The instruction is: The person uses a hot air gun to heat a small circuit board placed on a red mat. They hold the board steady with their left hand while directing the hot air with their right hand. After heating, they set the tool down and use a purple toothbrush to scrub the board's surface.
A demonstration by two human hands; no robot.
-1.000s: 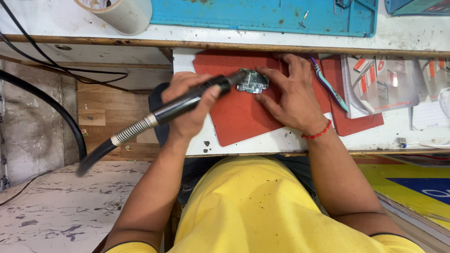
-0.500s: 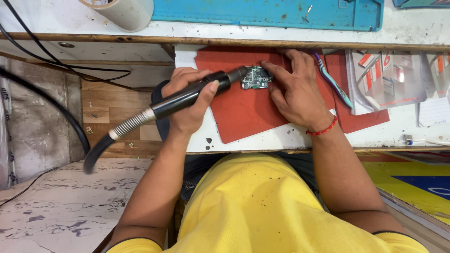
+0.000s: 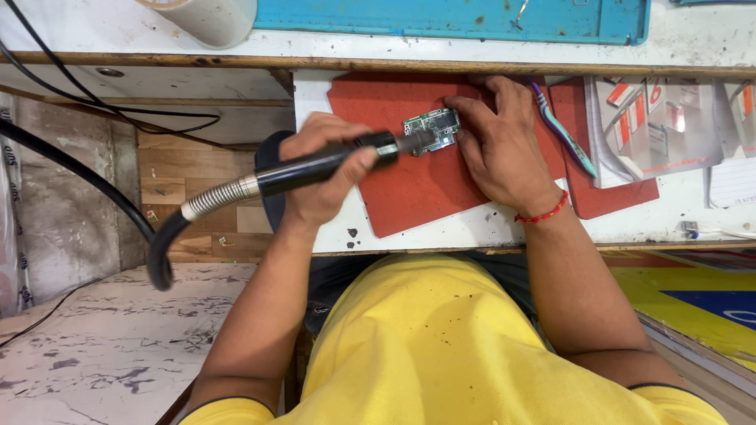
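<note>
Circuit board [image 3: 431, 130] touching right fingers [image 3: 465, 110] (seemingly).

My surface [image 3: 441, 233] is a white, scuffed slab with dark specks near its front edge. On it lie 2 red mats: the bigger red mat [image 3: 417, 189] in front of me and a smaller red mat [image 3: 610, 193] to its right. A teal toothbrush [image 3: 563, 132] lies along the gap between them. Clear packets [image 3: 669, 126] and a lined paper sheet [image 3: 732, 182] sit at the right. Beyond is a higher shelf [image 3: 157, 47] bearing a blue mat [image 3: 441, 17] and a white tape roll [image 3: 209, 17].
</note>
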